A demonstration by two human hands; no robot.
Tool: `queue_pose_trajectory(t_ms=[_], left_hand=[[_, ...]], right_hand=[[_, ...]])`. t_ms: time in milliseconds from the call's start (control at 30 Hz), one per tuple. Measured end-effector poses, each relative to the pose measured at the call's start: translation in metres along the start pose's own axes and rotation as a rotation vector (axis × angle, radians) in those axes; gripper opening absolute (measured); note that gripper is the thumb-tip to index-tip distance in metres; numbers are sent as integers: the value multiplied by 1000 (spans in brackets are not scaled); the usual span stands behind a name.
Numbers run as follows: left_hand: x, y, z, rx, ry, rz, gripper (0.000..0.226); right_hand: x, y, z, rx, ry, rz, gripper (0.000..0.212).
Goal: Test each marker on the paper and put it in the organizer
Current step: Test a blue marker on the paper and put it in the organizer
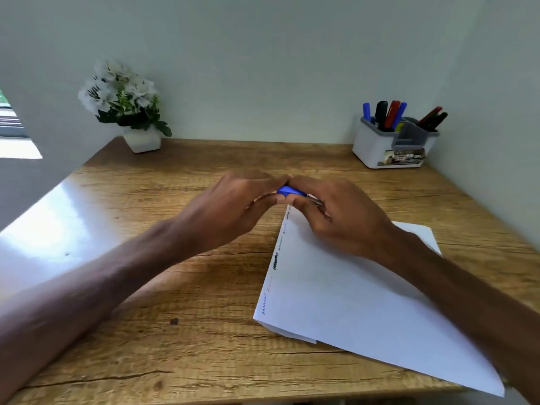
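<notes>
Grip: your left hand [233,211] and right hand [336,217] both curl fingers round the blue marker [289,190] | above far corner of paper [350,302] | organizer [371,147] back right, well apart

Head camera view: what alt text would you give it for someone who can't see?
A left hand and a right hand grip a blue marker between them over a wooden desk, at the far edge of a paper bearing scribbles. An organizer holding markers stands at the back right, a pot of white flowers back left.
</notes>
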State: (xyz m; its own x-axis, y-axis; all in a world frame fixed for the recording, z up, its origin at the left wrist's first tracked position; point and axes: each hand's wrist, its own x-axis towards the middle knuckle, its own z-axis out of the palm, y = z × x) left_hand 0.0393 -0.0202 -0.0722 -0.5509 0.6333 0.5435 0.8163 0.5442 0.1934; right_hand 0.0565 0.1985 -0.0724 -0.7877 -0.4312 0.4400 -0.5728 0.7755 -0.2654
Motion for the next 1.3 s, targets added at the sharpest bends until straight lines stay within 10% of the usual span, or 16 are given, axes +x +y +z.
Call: queue_pose_trajectory(t_ms=[433, 633, 900, 1300], left_hand=[[0, -3, -7, 207, -69, 2, 29], [-3, -2, -10, -192, -104, -159, 20], [0, 13, -11, -353, -708, -231, 66], [3, -2, -2, -257, -559, -379, 46]], right_hand=[[-4, -12, 1, 98, -25, 174, 25], [2, 3, -19, 903, 147, 476, 33], [6, 25, -27, 1617, 120, 615, 55], [-3, -10, -18, 1257, 41, 488, 30]])
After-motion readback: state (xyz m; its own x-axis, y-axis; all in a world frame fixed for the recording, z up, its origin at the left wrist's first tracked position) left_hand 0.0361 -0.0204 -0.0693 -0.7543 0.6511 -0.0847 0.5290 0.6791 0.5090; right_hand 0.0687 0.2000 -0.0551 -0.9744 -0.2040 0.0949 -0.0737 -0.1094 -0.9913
